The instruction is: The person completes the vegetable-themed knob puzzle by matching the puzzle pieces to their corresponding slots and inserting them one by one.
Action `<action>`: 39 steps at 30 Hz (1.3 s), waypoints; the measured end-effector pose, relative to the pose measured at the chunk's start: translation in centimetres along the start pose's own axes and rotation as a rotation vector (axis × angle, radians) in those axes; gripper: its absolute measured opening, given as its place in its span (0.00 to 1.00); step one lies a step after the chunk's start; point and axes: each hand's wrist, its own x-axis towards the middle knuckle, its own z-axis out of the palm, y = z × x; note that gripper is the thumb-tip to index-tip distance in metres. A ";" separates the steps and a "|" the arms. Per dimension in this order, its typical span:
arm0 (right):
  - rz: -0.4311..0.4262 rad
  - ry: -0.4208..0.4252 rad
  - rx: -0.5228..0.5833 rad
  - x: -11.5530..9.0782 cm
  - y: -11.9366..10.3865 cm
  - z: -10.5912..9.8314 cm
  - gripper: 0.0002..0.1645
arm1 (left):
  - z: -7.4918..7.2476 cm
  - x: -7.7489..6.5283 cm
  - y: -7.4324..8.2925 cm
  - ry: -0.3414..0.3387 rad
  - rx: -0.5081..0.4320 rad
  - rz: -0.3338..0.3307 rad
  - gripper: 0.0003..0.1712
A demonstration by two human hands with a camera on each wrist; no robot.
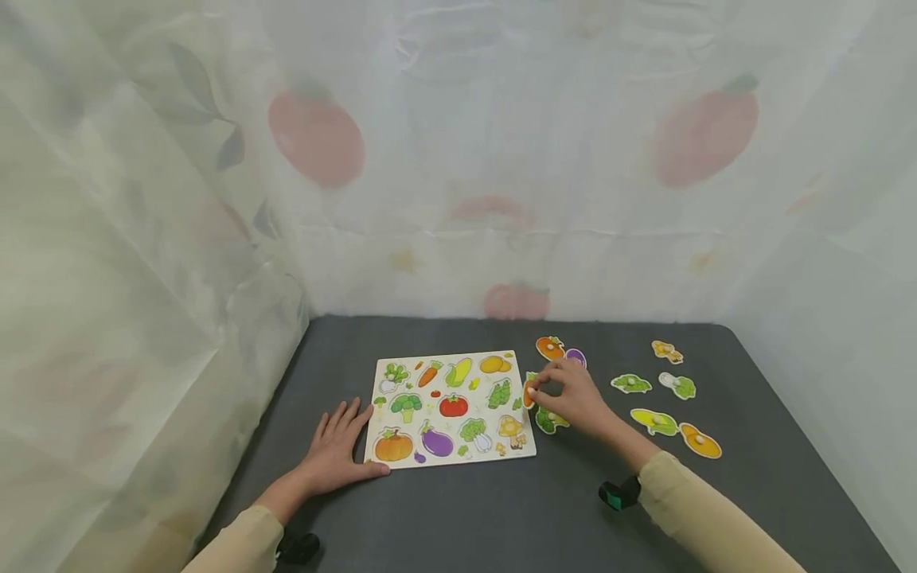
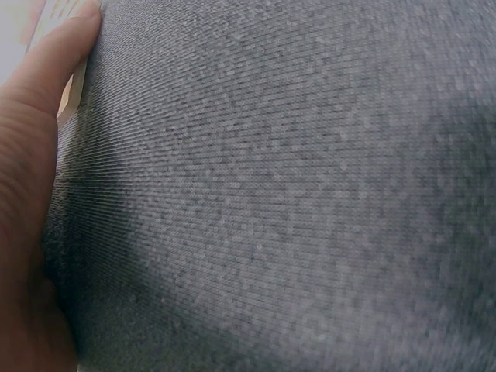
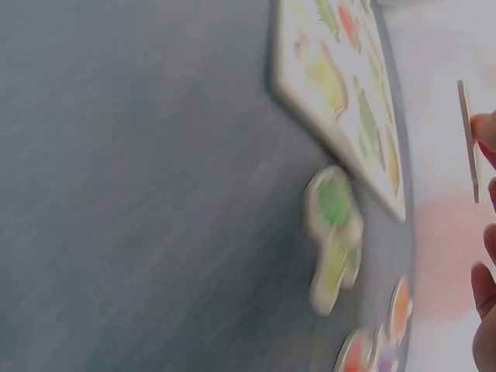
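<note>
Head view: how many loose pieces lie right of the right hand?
5: tan piece farthest, green piece and white-green piece next, yellow piece and orange piece nearest. The right arm may hide others.

Dark grey table [image 1: 458,517] and pale sheeting.
The rear panel [image 1: 516,143], behind the table's far edge, bears faded red fruit prints [image 1: 315,137]; the creased left panel [image 1: 107,318] adjoins grey leaf prints [image 1: 195,83]; right panel [image 1: 860,278] alongside.
</note>
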 end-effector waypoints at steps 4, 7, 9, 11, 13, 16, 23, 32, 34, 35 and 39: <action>0.036 -0.026 0.033 3.2 -1.0 2.0 0.03 | 0.1 0.1 0.1 -0.006 0.009 0.001 0.71; 0.077 -0.054 0.048 5.2 -1.9 3.4 0.06 | 0.2 0.2 0.3 -0.008 0.010 -0.001 0.72; 0.089 -0.067 0.031 6.3 -2.5 4.4 0.06 | 0.3 0.2 0.4 -0.009 0.003 0.000 0.72; 0.086 -0.068 0.006 7.2 -3.0 5.4 0.07 | 0.3 0.2 0.5 -0.008 -0.004 0.000 0.72; 0.083 -0.074 -0.019 7.9 -3.4 6.4 0.06 | 0.3 0.2 0.5 -0.009 -0.006 0.000 0.72; 0.076 -0.074 -0.039 8.8 -4.0 7.7 0.06 | 0.3 0.2 0.6 -0.008 -0.002 -0.001 0.72; 0.082 -0.095 -0.083 10.2 -4.9 9.9 0.06 | 0.2 0.1 0.6 -0.002 0.003 -0.001 0.72; 0.117 -0.112 -0.076 11.0 -5.6 10.9 0.07 | 0.1 0.0 0.4 0.010 0.010 -0.001 0.72; 0.125 -0.115 -0.082 11.2 -5.6 11.1 0.07 | 0.1 0.0 0.4 0.010 0.010 -0.003 0.72; 0.128 -0.116 -0.083 11.2 -5.6 11.2 0.07 | 0.1 0.0 0.4 0.011 0.010 -0.004 0.72; 0.142 -0.103 -0.081 11.5 -5.4 11.7 0.08 | 0.0 -0.1 0.3 0.011 0.011 -0.009 0.72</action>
